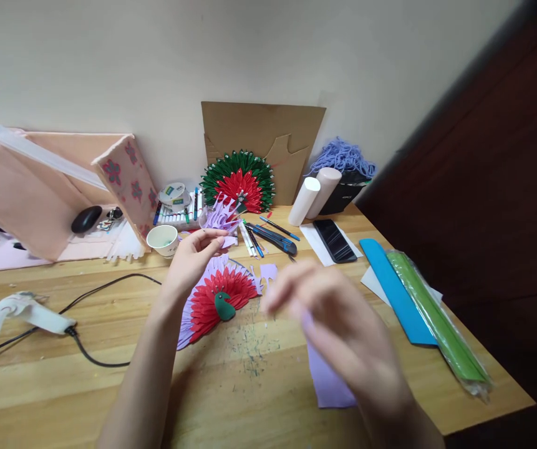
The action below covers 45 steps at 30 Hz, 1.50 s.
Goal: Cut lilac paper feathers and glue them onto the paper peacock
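Note:
My left hand (194, 257) is raised over the peacock fan, thumb and forefinger pinched on a small purple piece (229, 241). Behind those fingertips stands a purple fringed strip (221, 213); whether it joins the pinched piece I cannot tell. Below lies a peacock fan with red petals (212, 291), purple outer fringe and a green bird (224, 307). My right hand (338, 324) hangs in the air to the right, smeared by motion, with a purple spot near the thumb tip. Under it lies a purple sheet (328, 380). A purple scrap (269, 272) rests beside the fan.
A glue gun (34, 312) with a black cord lies at left. A paper cup (163, 240), markers (248, 240) and a utility knife (272, 238) sit behind the fan. A green-and-red fan (237, 181) leans on cardboard (263, 128). At right are a phone (335, 241) and green roll (436, 321).

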Available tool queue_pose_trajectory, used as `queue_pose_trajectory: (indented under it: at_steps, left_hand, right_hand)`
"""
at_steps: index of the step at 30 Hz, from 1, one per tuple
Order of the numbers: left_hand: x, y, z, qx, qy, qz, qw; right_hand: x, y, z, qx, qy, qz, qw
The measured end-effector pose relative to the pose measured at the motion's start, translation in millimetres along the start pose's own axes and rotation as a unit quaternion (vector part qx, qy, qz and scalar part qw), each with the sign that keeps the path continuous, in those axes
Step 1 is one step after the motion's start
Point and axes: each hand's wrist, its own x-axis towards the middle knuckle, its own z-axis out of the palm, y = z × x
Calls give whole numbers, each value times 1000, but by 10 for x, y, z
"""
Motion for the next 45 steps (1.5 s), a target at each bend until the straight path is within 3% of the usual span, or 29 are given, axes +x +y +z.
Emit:
queue_pose_trajectory:
  at_steps: [1,2,5,7,8,12,16,17,19,21,23,27,32,45]
  left_hand:
    - [0,-7,-1,3,4,13,1000]
    - [-2,-13,2,7,7,25,1000]
    - [-19,-24,35,22,-4,40,999]
    - [-35,-27,65,29,-21,37,999]
    - [-44,-26,79,29,-28,35,999]
    - [-74,-17,107,35,-41,25,998]
    - [-108,-5,139,44,-42,24,998]
    - [-119,-1,156,45,-46,24,998]
    - [-144,7,202,42,-59,18,997]
    - [-169,18,255,26,-72,9,997]
    - [-191,31,300,10,-81,4,997]
    - [-225,52,347,-9,-99,10,995]
    - [-245,63,348,-2,-107,28,994]
    - [-269,22,356,109,-92,97,985]
  right_hand:
    - [188,178,-27,-74,25,-38,996]
    - [368,372,-67,-168,44,-25,984]
    - [766,956,-174,-412,-9,140,900]
    - [886,1250,-192,-464,-54,196,863]
    - [911,1348,-193,-464,-65,195,862]
    - [900,1428,-302,-476,-58,200,855]
    - [835,1196,-552,-532,45,212,818]
    - [812,1107,-578,-534,76,166,825]
    - [759,908,-548,-473,106,25,874]
    - [704,714,-429,-356,68,-100,927]
    - [658,576,-288,-282,26,-159,946]
    - [628,540,-137,-219,-8,-176,960]
    - [653,621,-143,-182,7,-175,968]
    - [630,609,-108,-207,26,-197,958]
